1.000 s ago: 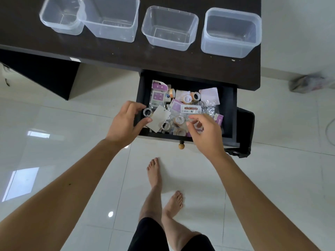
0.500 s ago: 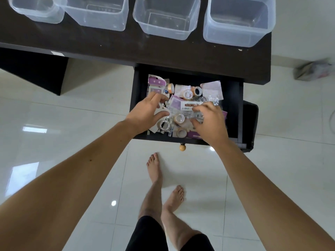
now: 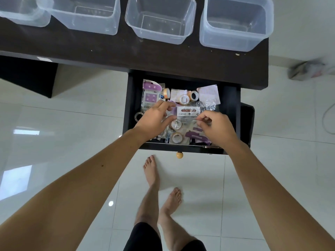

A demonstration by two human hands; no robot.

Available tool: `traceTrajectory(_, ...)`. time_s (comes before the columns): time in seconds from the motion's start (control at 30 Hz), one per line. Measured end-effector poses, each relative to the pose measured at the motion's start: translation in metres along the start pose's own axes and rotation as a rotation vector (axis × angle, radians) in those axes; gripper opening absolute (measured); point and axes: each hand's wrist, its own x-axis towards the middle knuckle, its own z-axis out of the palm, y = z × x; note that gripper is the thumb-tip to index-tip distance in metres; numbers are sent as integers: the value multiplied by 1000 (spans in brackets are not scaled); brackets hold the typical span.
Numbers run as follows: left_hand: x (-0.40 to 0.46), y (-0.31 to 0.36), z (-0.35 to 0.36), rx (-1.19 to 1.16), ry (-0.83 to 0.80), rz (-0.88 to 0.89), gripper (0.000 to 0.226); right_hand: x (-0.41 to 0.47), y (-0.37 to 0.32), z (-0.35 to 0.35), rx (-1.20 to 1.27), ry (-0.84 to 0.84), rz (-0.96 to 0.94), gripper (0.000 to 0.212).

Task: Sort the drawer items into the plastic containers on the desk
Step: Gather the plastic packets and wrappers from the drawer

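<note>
The black drawer (image 3: pixel 130 105) stands pulled out under the dark desk (image 3: pixel 163 57). It is full of small items: a sticky note pack (image 3: pixel 188 111), several tape rolls (image 3: pixel 184 98), and purple packets (image 3: pixel 151 95). My left hand (image 3: pixel 155 120) lies over the drawer's left side, its fingers and thumb curved apart at the pack's left edge. My right hand (image 3: pixel 215 127) pinches the pack's clear wrapper at its lower right corner. Along the desk stand clear plastic containers, the right one (image 3: pixel 235 24) and the middle one (image 3: pixel 161 20) with nothing in them.
Two more clear containers (image 3: pixel 85 15) stand further left on the desk. The drawer's round knob (image 3: pixel 179 155) sticks out toward me. My bare feet (image 3: pixel 152 171) are on the white tiles below. A crumpled bag (image 3: pixel 308 69) lies on the floor at the right.
Both hands have moved deeper into the drawer and closed in on the sticky note pack. My left hand no longer shows the white card. The view has shifted nearer the desk.
</note>
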Motion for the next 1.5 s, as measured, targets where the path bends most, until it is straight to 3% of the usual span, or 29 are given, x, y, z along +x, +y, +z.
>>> traceTrajectory(0.13, 20, 3, 15, 115, -32, -44, 55, 1, 5, -10, 5, 3, -8, 6)
traceTrajectory(0.27, 30, 6, 24, 119, -26, -70, 43, -1, 11, -16, 35, 23, -7, 8)
traceTrajectory(0.43, 31, 11, 23, -76, 53, -133, 16, -6, 13, -21, 95, 27, -20, 9)
traceTrajectory(0.53, 27, 18, 15, -260, 54, -205, 12, -8, 7, -25, 151, 38, -40, 10)
traceTrajectory(0.7, 20, 24, -4, -415, -37, -148, 11, 2, -13, -24, 212, 88, -77, 16)
traceTrajectory(0.83, 14, 26, -16, -525, -55, -111, 17, 14, -28, -23, 187, 186, -68, 43)
traceTrajectory(0.9, 9, 28, -19, -587, -72, -103, 22, 18, -31, -22, 177, 153, -30, 55)
traceTrajectory(1.07, -4, 32, -20, -637, -96, -85, 23, 19, -38, -15, 203, 57, -31, 30)
traceTrajectory(1.17, -7, 32, -17, -627, -73, -103, 39, 16, -39, -10, 282, 52, -4, 31)
traceTrajectory(1.3, -8, 22, -12, -546, -38, -122, 34, 15, -30, -13, 349, 49, 7, 27)
traceTrajectory(1.4, -13, 12, -18, -554, 34, -201, 33, 20, -5, -18, 225, 108, 15, 29)
traceTrajectory(1.5, -16, 2, -22, -518, 94, -269, 34, 28, 17, -18, 4, 34, 8, 50)
